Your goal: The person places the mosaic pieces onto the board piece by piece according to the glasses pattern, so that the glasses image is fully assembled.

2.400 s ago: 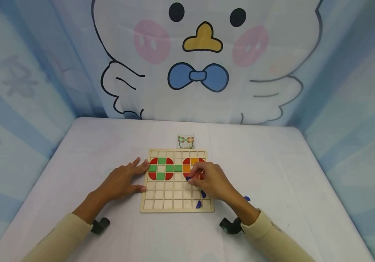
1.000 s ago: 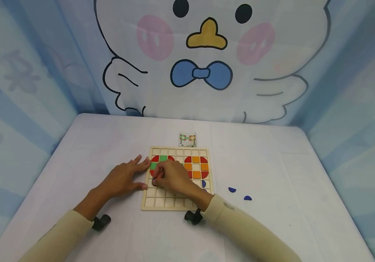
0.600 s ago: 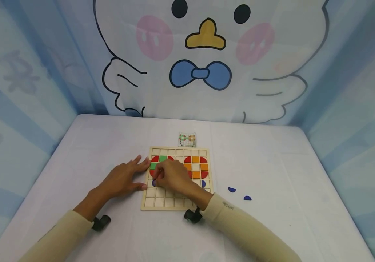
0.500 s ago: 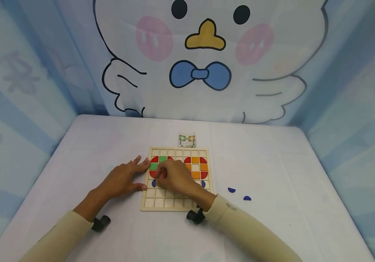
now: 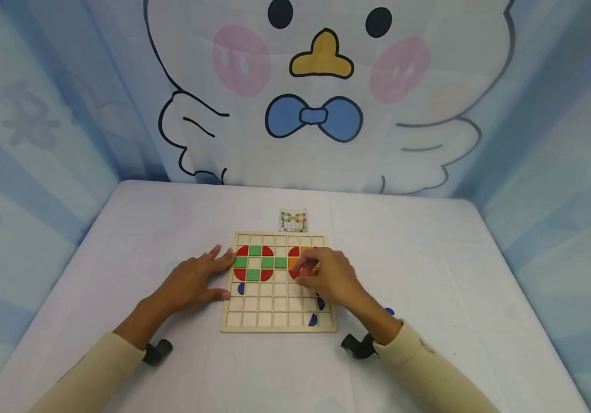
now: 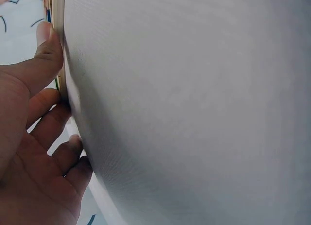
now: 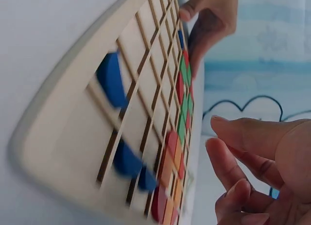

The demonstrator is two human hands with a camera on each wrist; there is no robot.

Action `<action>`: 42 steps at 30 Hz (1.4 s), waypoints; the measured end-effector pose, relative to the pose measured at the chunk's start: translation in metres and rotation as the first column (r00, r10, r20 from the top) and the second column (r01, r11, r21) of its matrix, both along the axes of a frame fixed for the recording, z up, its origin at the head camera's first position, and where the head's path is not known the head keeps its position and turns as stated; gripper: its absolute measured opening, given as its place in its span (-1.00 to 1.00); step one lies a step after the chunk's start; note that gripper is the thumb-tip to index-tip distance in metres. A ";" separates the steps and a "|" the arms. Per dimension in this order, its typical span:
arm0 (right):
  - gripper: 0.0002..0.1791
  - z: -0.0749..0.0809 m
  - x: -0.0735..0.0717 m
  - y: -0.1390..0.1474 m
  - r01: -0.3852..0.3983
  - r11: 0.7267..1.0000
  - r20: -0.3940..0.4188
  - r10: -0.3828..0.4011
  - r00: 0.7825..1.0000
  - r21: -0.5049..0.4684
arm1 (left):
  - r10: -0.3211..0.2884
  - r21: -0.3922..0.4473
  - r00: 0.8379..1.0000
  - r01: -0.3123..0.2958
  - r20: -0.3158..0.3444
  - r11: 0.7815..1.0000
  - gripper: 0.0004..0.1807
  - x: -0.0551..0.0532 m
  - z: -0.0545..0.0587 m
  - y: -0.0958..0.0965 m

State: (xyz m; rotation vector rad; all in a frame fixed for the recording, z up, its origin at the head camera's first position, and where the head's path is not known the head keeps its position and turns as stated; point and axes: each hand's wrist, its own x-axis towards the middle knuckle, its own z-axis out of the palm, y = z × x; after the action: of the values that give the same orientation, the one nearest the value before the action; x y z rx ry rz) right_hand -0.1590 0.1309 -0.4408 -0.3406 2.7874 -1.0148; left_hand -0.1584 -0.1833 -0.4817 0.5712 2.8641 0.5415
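Note:
A wooden grid board lies on the table with red, green and orange tiles in its upper rows. My left hand rests at the board's left edge, its thumb and fingertips along the rim. A blue half-round piece sits in the leftmost column below the tiles. Over the board's right part hovers my right hand, hiding some tiles. The right wrist view shows a gap between its thumb and forefinger, with nothing held. Other blue half-round pieces lie in the lower right of the grid.
A small printed card with a coloured pattern lies behind the board. On the table to the right a blue piece shows partly beside my right forearm. A curtain with a cartoon bird hangs behind the table.
My right hand pinched a blue half-round piece, carried it left, set it in the leftmost column and let go. It has since moved back right. My left hand has stayed at the board's edge.

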 end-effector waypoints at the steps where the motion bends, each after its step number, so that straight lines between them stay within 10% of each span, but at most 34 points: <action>1: -0.86 0.000 0.001 0.006 0.020 1.000 0.005 -0.020 1.000 0.012 | 0.000 -0.001 1.000 0.000 0.002 1.000 0.03 0.000 0.000 0.000; 20: -0.87 -0.010 0.027 0.094 0.182 0.967 0.007 -0.186 0.983 0.178 | 0.008 0.008 0.999 -0.009 0.031 1.000 0.05 0.000 0.001 0.000; 42: -0.77 -0.019 0.031 0.093 0.129 0.974 -0.006 -0.130 0.992 0.185 | 0.015 0.010 1.000 -0.015 0.018 1.000 0.04 0.002 0.001 0.002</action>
State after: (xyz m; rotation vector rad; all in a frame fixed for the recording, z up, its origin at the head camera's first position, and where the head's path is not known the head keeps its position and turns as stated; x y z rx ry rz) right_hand -0.1277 0.2240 -0.4599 -0.1332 2.9012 -0.7697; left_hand -0.1566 -0.1817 -0.4802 0.5442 2.8523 0.5610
